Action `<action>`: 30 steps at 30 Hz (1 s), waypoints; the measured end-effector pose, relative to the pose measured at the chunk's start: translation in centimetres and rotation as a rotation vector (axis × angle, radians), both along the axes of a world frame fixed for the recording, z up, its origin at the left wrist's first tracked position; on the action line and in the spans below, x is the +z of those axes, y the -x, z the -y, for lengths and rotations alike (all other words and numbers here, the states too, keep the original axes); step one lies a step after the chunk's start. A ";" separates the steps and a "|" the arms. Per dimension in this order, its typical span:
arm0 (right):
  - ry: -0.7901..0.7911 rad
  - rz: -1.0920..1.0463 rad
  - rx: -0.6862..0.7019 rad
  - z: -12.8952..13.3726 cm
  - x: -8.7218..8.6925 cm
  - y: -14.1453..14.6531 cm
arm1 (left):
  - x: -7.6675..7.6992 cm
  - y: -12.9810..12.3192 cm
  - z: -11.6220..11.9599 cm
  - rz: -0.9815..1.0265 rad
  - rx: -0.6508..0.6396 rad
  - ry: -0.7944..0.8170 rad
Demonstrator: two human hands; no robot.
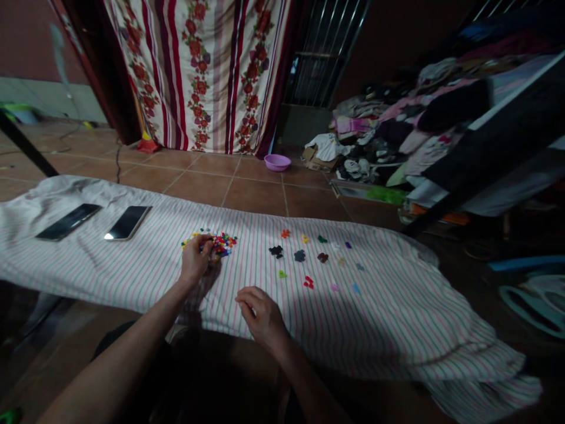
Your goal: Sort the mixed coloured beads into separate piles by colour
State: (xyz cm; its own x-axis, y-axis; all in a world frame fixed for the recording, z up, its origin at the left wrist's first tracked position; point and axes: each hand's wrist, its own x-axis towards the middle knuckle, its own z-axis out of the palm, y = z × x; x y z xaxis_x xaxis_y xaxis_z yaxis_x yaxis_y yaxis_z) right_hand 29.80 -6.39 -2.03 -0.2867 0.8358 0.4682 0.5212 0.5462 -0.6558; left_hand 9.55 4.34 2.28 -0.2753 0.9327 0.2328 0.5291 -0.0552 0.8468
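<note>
The left hand [196, 259] is pinching at the edge of a heap of multicoloured plastic pieces [220, 244] on a striped sheet [335, 330], its held piece too small to tell. The right hand [260, 315] is resting curled nearby. Small separate clusters [300, 255] are lying rightward; a pink plastic basin [277, 162] is standing on the floor tiles [256, 194], its contents unseen.

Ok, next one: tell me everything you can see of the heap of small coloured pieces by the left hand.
The heap of small coloured pieces is a low, loose mound in red, blue, yellow, green and other colours. The pieces look like plastic, but their exact shapes are too small to tell. It lies on the pink-and-green striped white cloth, with a few pieces straying from its edges. The left hand touches its left side.
</note>
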 end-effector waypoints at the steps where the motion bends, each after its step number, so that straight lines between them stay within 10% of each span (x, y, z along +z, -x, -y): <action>1: -0.013 0.005 -0.008 0.0 0.0 0.0 | 0.4 -0.2 0.1 0.121 -0.012 0.001; 8: -0.041 0.044 -0.022 0.1 0.0 0.2 | 3.3 -2.4 1.0 1.164 -0.112 0.230; 12: -0.041 0.044 -0.042 0.1 0.0 0.3 | 4.5 -3.7 1.2 1.377 -0.183 0.289; 20: 0.059 0.035 -0.058 0.4 0.4 0.6 | 3.6 -7.4 0.8 1.329 -0.198 0.357; 30: 0.217 0.235 -0.059 0.4 1.7 0.5 | -0.2 -13.4 0.0 0.803 -0.215 0.298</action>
State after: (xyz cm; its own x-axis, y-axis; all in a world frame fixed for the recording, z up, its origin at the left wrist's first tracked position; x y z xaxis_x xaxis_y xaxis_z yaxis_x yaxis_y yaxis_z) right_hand 29.27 -6.82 -0.32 -0.3144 0.9271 0.2039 0.6989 0.3714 -0.6113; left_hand 22.97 4.32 2.06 -0.0623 0.9743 -0.2165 -0.2287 0.1972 0.9533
